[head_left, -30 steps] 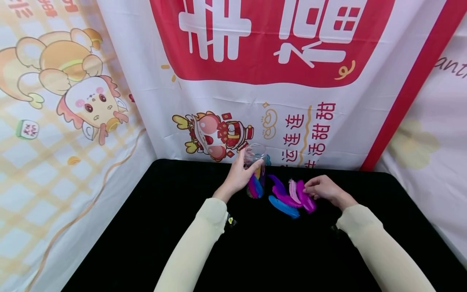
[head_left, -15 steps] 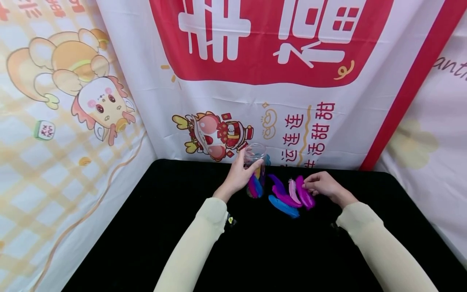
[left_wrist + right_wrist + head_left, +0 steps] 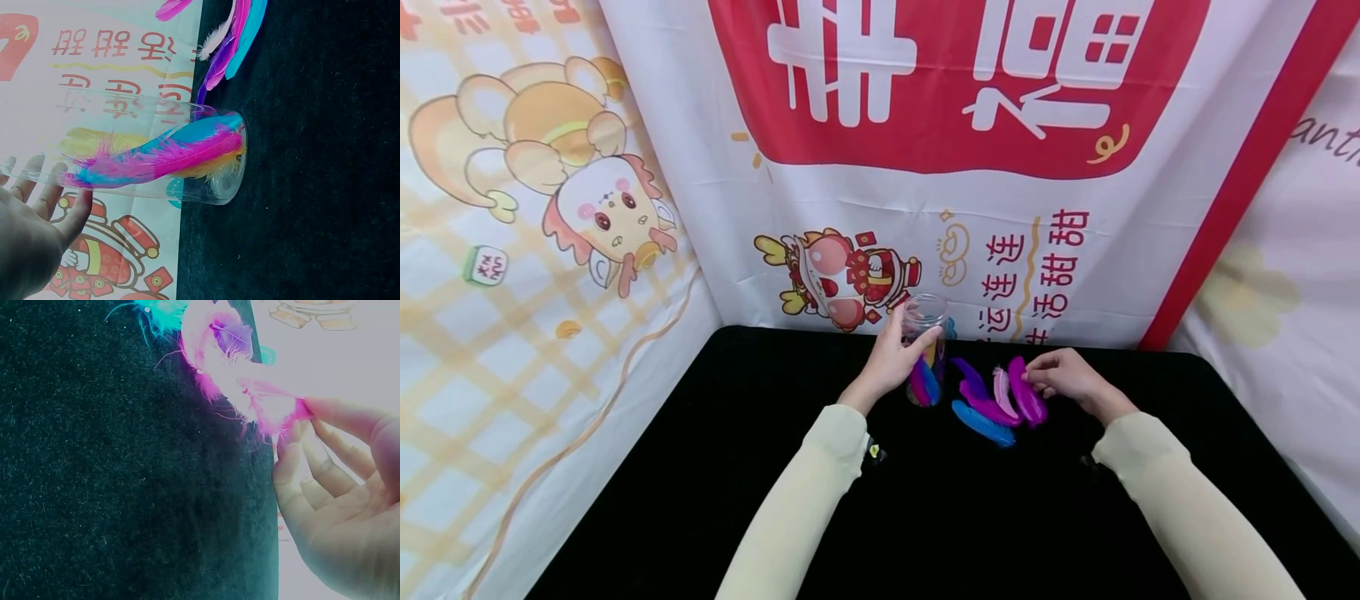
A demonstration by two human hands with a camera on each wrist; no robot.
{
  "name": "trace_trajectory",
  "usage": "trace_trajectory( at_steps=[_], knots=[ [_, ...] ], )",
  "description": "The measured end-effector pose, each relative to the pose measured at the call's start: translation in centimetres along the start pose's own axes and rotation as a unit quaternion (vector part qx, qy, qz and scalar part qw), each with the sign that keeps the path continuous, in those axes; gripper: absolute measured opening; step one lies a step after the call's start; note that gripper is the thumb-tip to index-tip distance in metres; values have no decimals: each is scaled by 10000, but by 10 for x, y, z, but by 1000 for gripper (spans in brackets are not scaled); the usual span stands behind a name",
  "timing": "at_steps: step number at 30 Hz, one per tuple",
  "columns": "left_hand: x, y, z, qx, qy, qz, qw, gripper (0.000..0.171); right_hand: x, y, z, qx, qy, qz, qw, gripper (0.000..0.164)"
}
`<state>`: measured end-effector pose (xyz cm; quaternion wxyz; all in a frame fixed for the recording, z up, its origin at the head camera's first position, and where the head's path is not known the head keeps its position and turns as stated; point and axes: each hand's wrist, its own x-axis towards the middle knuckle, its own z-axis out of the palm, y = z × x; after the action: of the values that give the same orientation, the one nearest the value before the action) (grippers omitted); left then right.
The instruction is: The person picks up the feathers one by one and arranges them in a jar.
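The jar [image 3: 939, 354] is clear, its inner feathers [image 3: 181, 153] blue, magenta and, through glass, probably yellow. Right of it lie a blue feather [image 3: 983, 424], violet feather [image 3: 972, 380], pale pink feather [image 3: 1003, 394] and magenta feather [image 3: 1026, 392]. The tabletop [image 3: 970, 517] is black.

Jar [image 3: 219, 189] stands near the rear edge of the table [image 3: 745, 483], feathers inside it [image 3: 181, 156] down at its base. Left hand [image 3: 892, 358] is on the jar's left side. Loose feathers [image 3: 990, 407] lie on the table, just right of the jar. Rightmost feather [image 3: 1028, 400] is between the right hand's [image 3: 1066, 377] fingertips. Backdrop [image 3: 850, 196] hangs behind, side cloths [image 3: 1277, 358] left and right of us.
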<state>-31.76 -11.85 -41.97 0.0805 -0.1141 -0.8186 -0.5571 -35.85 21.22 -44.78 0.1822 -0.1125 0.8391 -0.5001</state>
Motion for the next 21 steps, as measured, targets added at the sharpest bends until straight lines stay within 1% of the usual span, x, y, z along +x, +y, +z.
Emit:
trace_trajectory(
  at_steps=[8,16,21],
  knots=[
    [0,2,0,-4,9,16,10000,63,0,-3,-3,-13,-60,9,10000,33],
    [0,1,1,18,47,80,10000,64,-2,-6,-1,6,37,22,10000,29],
    [0,0,1,13,56,73,10000,63,-2,-7,-1,43,20,-27,10000,29]
  ],
)
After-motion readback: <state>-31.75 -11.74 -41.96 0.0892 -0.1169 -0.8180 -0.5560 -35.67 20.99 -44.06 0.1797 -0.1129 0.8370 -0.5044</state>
